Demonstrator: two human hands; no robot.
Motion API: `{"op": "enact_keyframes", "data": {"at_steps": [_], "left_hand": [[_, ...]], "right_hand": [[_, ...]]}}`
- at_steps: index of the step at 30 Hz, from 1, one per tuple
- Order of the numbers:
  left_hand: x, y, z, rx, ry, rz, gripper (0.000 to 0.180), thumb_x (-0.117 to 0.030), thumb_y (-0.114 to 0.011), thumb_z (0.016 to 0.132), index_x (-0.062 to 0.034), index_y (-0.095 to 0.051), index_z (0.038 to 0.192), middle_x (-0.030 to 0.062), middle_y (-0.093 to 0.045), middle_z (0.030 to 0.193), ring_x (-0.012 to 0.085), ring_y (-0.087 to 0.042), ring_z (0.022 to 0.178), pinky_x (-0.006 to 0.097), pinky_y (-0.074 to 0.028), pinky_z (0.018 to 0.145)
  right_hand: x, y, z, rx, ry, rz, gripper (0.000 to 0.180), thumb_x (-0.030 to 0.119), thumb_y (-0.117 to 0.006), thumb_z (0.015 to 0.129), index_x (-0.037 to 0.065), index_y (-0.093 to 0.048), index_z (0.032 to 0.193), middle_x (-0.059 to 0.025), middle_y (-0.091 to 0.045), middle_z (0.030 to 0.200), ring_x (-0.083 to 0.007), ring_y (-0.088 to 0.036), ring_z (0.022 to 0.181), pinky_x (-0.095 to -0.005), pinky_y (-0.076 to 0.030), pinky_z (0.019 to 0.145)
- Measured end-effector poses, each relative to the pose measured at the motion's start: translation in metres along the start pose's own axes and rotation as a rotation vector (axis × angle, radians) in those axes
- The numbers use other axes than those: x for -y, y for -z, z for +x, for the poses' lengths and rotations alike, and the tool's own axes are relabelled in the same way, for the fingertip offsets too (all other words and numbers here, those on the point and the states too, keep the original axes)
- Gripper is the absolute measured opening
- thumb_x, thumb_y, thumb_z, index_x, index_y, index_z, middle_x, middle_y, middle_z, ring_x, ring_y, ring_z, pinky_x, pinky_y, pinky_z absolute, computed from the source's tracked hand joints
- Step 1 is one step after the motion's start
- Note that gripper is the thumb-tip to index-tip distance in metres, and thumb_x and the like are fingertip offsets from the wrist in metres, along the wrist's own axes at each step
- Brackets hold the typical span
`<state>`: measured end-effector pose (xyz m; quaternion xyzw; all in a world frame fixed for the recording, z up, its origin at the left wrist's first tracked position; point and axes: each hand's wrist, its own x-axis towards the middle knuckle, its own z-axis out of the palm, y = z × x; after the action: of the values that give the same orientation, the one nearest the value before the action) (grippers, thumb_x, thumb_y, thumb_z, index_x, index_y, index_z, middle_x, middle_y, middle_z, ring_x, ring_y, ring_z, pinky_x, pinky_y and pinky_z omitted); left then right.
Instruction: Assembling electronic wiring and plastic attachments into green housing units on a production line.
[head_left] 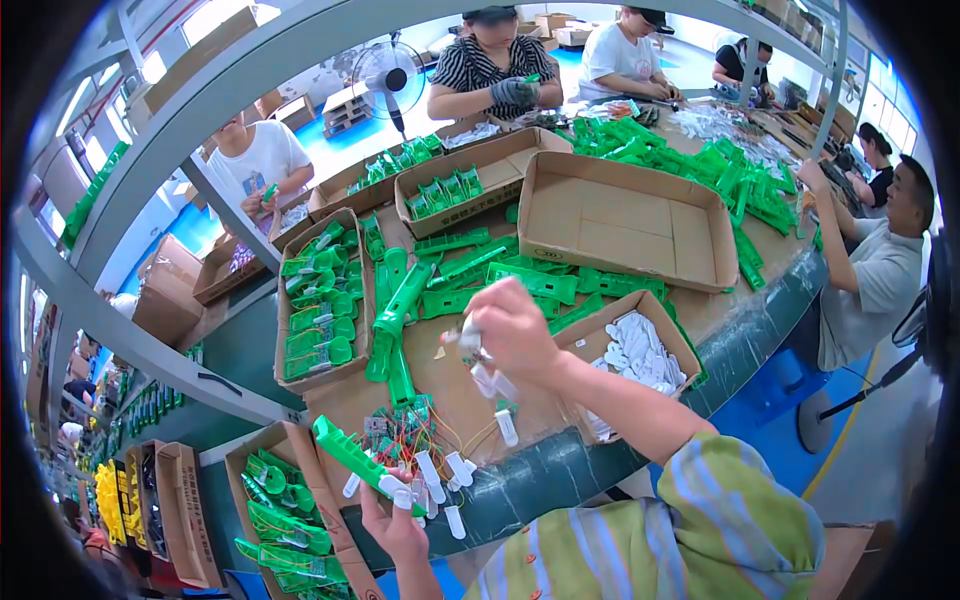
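My left hand (pixel 398 525) is closed around the lower end of a long green plastic housing (pixel 348 450), which tilts up to the left. A white finger cover shows on that hand. Above the table's middle, my right hand (pixel 512 335) is pinched on a small whitish piece (pixel 468 345), blurred, its kind unclear. White plastic pieces (pixel 485 382) hang below the right hand. Between my hands lies a tangle of small circuit boards (pixel 398 428) with red and yellow wires. Several white tabs (pixel 430 475) on wires stick out of it toward me.
Boxes of green housings stand at left (pixel 325 300) and lower left (pixel 285 520). An empty carton (pixel 630 215) lies behind, and a box of white parts (pixel 640 355) right. Loose green housings (pixel 490 265) cover the middle. Metal shelf posts (pixel 130 350) cross the left; co-workers sit around the table.
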<state>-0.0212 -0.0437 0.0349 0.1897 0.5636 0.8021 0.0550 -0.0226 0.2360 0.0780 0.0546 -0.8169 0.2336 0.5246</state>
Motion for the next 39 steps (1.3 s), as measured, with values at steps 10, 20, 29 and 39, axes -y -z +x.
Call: {"op": "enact_keyframes", "data": {"at_steps": [10, 20, 29, 39], "left_hand": [[-0.001, 0.000, 0.006, -0.039, -0.014, -0.024, 0.050, -0.001, -0.056, 0.075, 0.0034, -0.039, 0.122, 0.0138, -0.056, 0.097, 0.0188, -0.055, 0.086, 0.029, -0.044, 0.078], [0.000, 0.008, 0.005, -0.020, -0.088, 0.150, 0.057, -0.006, -0.056, 0.074, 0.0046, -0.035, 0.126, 0.0119, -0.056, 0.091, 0.0191, -0.054, 0.083, 0.030, -0.045, 0.075], [-0.005, 0.023, 0.007, -0.049, -0.039, -0.089, 0.055, -0.015, -0.055, 0.076, 0.0124, -0.037, 0.121, 0.0149, -0.057, 0.092, 0.0223, -0.057, 0.083, 0.037, -0.045, 0.083], [-0.005, 0.031, -0.003, -0.106, 0.012, 0.017, 0.058, -0.019, -0.057, 0.077, 0.0087, -0.037, 0.124, 0.0104, -0.055, 0.088, 0.0178, -0.055, 0.082, 0.035, -0.042, 0.084]], "right_hand": [[-0.012, 0.016, 0.007, 0.031, -0.718, 0.941, 0.009, 0.000, -0.058, 0.081, 0.003, -0.054, 0.089, -0.0014, -0.057, 0.084, -0.0092, -0.056, 0.081, -0.0253, -0.047, 0.074], [-0.024, -0.005, -0.009, -0.019, -0.804, 0.931, 0.007, 0.005, -0.058, 0.083, 0.004, -0.052, 0.087, -0.0022, -0.058, 0.082, -0.0122, -0.058, 0.079, -0.0284, -0.047, 0.073], [-0.039, 0.004, -0.032, 0.570, -0.618, 0.103, 0.015, 0.002, -0.057, 0.072, 0.003, -0.062, 0.086, -0.0045, -0.061, 0.072, -0.0089, -0.054, 0.065, -0.0254, -0.045, 0.060], [-0.057, -0.038, -0.049, 0.991, -0.387, -0.347, 0.018, 0.003, -0.061, 0.070, 0.003, -0.056, 0.087, -0.0123, -0.061, 0.085, -0.0277, -0.061, 0.082, -0.0352, -0.050, 0.072]]}}
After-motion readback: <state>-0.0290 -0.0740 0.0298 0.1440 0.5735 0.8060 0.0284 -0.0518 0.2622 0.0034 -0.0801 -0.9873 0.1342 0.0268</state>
